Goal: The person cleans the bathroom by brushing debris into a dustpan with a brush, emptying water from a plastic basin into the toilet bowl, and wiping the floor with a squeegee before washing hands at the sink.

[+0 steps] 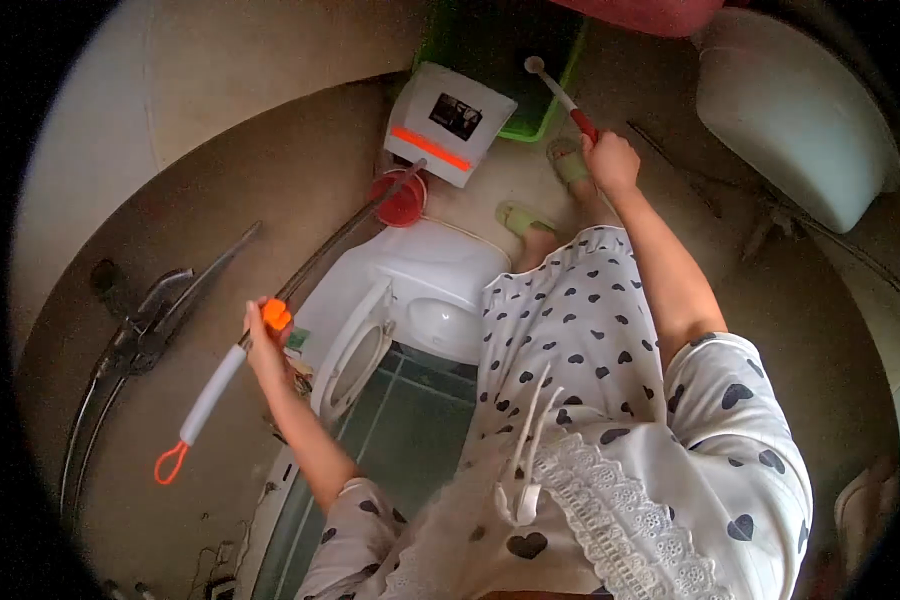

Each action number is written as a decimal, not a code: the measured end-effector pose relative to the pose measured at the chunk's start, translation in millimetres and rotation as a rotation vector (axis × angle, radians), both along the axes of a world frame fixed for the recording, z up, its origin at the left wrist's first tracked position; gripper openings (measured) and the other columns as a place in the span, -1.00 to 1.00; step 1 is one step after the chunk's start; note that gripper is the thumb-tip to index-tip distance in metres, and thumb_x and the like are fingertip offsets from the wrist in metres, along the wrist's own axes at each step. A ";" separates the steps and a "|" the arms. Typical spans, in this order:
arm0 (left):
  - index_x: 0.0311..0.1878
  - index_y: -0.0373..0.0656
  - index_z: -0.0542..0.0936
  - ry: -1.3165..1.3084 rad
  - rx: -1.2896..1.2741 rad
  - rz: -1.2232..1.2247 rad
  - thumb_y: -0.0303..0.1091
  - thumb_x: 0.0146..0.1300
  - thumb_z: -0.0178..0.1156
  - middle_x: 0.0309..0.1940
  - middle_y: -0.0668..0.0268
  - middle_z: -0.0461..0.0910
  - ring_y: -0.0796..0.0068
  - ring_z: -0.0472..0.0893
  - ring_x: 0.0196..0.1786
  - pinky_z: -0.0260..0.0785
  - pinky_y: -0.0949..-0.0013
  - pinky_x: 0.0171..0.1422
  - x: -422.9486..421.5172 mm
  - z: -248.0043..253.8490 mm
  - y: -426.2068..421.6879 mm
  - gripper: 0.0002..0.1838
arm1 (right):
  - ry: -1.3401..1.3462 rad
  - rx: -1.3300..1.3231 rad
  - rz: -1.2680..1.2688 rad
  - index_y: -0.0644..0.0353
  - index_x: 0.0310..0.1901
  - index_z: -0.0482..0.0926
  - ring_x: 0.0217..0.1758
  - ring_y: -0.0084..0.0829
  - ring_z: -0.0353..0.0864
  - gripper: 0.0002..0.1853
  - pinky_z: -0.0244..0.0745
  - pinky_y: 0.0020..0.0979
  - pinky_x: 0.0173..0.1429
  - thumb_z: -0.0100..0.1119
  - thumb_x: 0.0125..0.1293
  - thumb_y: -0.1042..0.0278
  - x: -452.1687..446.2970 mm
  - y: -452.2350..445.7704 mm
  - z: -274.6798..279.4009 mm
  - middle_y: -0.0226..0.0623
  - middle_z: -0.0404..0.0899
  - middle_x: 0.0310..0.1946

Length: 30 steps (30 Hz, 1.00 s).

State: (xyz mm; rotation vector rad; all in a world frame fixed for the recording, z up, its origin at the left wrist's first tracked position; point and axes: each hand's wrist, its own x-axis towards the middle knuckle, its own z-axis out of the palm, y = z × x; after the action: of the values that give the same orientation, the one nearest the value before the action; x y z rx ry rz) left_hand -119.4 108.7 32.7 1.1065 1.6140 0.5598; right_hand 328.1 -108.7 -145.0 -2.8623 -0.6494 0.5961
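— Gripping what with the left hand [261, 345]?

— A long pole [342, 238], clasped close beside an orange knob [277, 315], on the near left of the red bucket [406, 207].

— Why so high up?

— Probably for reach. Pale handle [213, 397] and orange loop [170, 463] at the end farthest from the red bucket; dark length slanting down across the bucket's mouth to a white pan-like piece [448, 122], just beyond the red bucket. Joined there or merely meeting? Cannot tell.

— And with the right hand [613, 163]?

— Closed in a fist around the red end of a slim wand [566, 101], well to the right of the red bucket. Perhaps held so far back to keep the fingers away from the round white tip, showing against the green tub [525, 134] beyond the red bucket. Brush or scoop? Too small to tell.

— Why the pole out so wide?

— Maybe to clear the white toilet-like fixture [450, 250], just on the near side of the red bucket. Also green slippers [518, 216], to the right of the red bucket.
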 end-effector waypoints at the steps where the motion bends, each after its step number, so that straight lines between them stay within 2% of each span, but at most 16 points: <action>1: 0.01 -0.31 0.38 -0.083 -0.115 0.071 -0.03 0.21 0.05 -0.06 0.13 0.47 0.31 0.52 -0.02 0.42 0.41 -0.07 -9.7 -1.7 -1.1 -0.49 | -0.015 -0.026 0.044 0.20 -0.32 0.56 -0.31 -0.06 0.57 -0.61 0.46 -0.11 -0.22 0.02 0.12 -0.02 0.7 2.4 1.4 -0.04 0.57 -0.42; 4: 0.07 -0.34 0.34 -0.227 -0.123 0.143 -0.11 0.22 0.05 -0.03 0.13 0.44 0.24 0.51 0.00 0.43 0.38 0.00 -40.0 -35.6 -10.9 -0.50 | -0.115 0.006 0.176 0.19 -0.30 0.53 -0.37 -0.09 0.58 -0.66 0.46 -0.13 -0.29 -0.01 0.14 0.06 18.9 -3.2 -14.3 -0.10 0.58 -0.45; 5: 0.09 -0.34 0.31 -0.308 -0.153 0.211 -0.22 0.23 0.05 0.04 0.10 0.39 0.18 0.46 0.06 0.41 0.34 0.08 -53.4 -47.9 -15.6 -0.54 | -0.113 -0.039 0.199 0.18 -0.29 0.53 -0.35 -0.11 0.58 -0.67 0.46 -0.14 -0.29 -0.02 0.14 0.08 25.6 -5.3 -19.0 -0.11 0.58 -0.43; 8: 0.05 -0.27 0.37 -0.384 -0.178 0.306 -0.24 0.22 0.07 0.02 0.20 0.41 0.22 0.46 0.06 0.36 0.36 0.09 -74.5 -69.5 -36.2 -0.60 | -0.127 -0.119 0.289 0.17 -0.26 0.52 -0.29 -0.17 0.59 -0.70 0.46 -0.16 -0.28 -0.05 0.15 0.13 39.0 -9.4 -29.4 -0.14 0.58 -0.37; 10: 0.05 -0.28 0.35 -0.436 -0.176 0.344 -0.29 0.22 0.06 0.03 0.16 0.39 0.18 0.40 0.12 0.38 0.32 0.08 -91.8 -78.2 -45.2 -0.61 | -0.168 -0.088 0.381 0.16 -0.25 0.52 -0.23 -0.20 0.59 -0.73 0.47 -0.18 -0.26 -0.07 0.16 0.18 40.9 -1.6 -33.2 -0.15 0.58 -0.32; 13: 0.04 -0.30 0.35 -0.556 -0.186 0.393 -0.32 0.22 0.05 0.05 0.12 0.37 0.16 0.37 0.14 0.41 0.28 0.06 -114.3 -87.5 -48.4 -0.64 | -0.054 -0.095 0.236 0.15 -0.27 0.53 -0.21 -0.24 0.59 -0.76 0.47 -0.23 -0.26 -0.13 0.20 0.25 45.4 33.2 -22.6 -0.17 0.58 -0.30; 16: 0.02 -0.30 0.36 -0.608 -0.206 0.424 -0.34 0.21 0.05 0.04 0.10 0.36 0.15 0.37 0.13 0.41 0.26 0.08 -119.7 -84.8 -52.2 -0.65 | 0.044 0.044 0.183 0.17 -0.15 0.48 -0.22 -0.23 0.59 -0.73 0.47 -0.25 -0.24 -0.16 0.22 0.27 55.4 54.2 -35.0 -0.16 0.58 -0.31; 19: -0.01 -0.32 0.39 -0.673 -0.196 0.418 -0.37 0.16 0.09 0.05 0.06 0.36 0.11 0.34 0.16 0.32 0.23 0.17 -143.5 -95.8 -59.2 -0.65 | 0.160 0.185 0.131 0.15 -0.19 0.46 -0.34 -0.32 0.53 -0.76 0.40 -0.32 -0.36 -0.11 0.22 0.24 61.9 59.3 -45.8 -0.22 0.54 -0.39; 22: -0.04 -0.35 0.41 -0.724 -0.203 0.431 -0.40 0.12 0.12 0.04 0.04 0.37 0.07 0.32 0.16 0.28 0.20 0.22 -138.5 -107.8 -65.9 -0.66 | 0.166 0.204 0.133 0.14 -0.22 0.43 -0.46 -0.41 0.48 -0.79 0.33 -0.39 -0.48 -0.05 0.22 0.21 66.2 46.0 -58.5 -0.27 0.49 -0.47; 28: -0.02 -0.30 0.39 -0.637 -0.256 0.398 -0.35 0.20 0.03 0.05 0.07 0.38 0.15 0.33 0.17 0.30 0.23 0.19 -100.1 -138.0 -79.5 -0.69 | -0.406 -0.052 0.432 0.11 -0.30 0.38 -0.71 -0.59 0.37 -0.78 0.19 -0.54 -0.73 0.06 0.21 0.14 101.5 -13.8 -94.1 -0.38 0.41 -0.62; 29: -0.02 -0.30 0.40 -0.658 -0.267 0.402 -0.37 0.19 0.05 0.04 0.05 0.37 0.13 0.33 0.17 0.29 0.22 0.20 -94.5 -140.1 -78.5 -0.69 | 0.251 0.260 0.274 0.14 -0.28 0.40 -0.61 -0.51 0.44 -0.73 0.27 -0.47 -0.63 0.09 0.18 0.11 118.5 -18.0 -116.2 -0.32 0.46 -0.55; 30: -0.03 -0.31 0.40 -0.678 -0.278 0.406 -0.39 0.18 0.07 0.04 0.04 0.37 0.11 0.33 0.17 0.29 0.21 0.20 -90.4 -140.9 -76.1 -0.69 | 0.822 0.476 -0.088 0.17 -0.26 0.43 -0.51 -0.43 0.51 -0.69 0.36 -0.41 -0.54 0.12 0.14 0.09 135.5 -22.3 -138.6 -0.26 0.52 -0.49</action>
State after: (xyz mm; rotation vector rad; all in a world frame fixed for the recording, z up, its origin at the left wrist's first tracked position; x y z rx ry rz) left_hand -209.8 32.6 -108.2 0.3134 1.2523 0.8377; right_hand 463.6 -131.0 -283.6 -1.9450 -0.4305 1.2798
